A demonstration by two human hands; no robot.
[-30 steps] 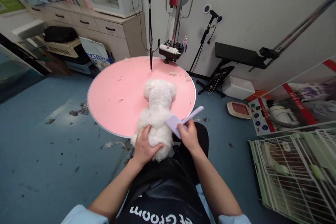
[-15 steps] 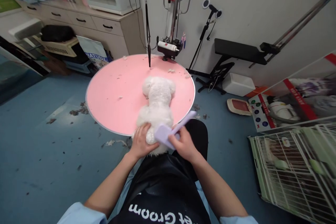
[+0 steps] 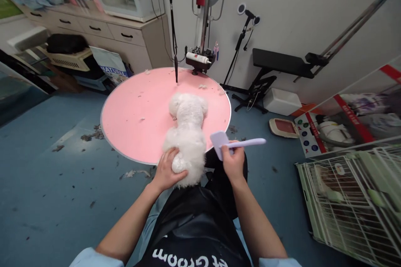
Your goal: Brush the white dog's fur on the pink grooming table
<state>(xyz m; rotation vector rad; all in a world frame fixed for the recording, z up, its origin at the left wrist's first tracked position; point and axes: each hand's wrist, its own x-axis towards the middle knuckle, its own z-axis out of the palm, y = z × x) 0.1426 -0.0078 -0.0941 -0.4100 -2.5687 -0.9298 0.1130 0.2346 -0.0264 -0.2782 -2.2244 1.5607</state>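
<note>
A fluffy white dog [image 3: 189,127] is on the pink round grooming table [image 3: 134,110], its head toward the far side and its rear at the near edge, close to my apron. My left hand [image 3: 167,170] is curled around the dog's rear at a round tuft of fur, thumb on the near side and fingers on the left. Off the dog's right side, my right hand [image 3: 233,162] grips a lilac slicker brush [image 3: 220,142] near its head, the handle pointing right. The brush is apart from the fur.
A black grooming strap [image 3: 176,66] hangs over the table's far part. Behind it, a tool tray [image 3: 200,60] is fixed to a pole. Fur clumps [image 3: 93,133] lie on the floor and table. A wire cage [image 3: 347,200] stands at right, drawers [image 3: 94,27] at back left.
My right hand has moved the brush right, away from the dog's rear, and turned it so the handle points right. My left hand stays on the dog.
</note>
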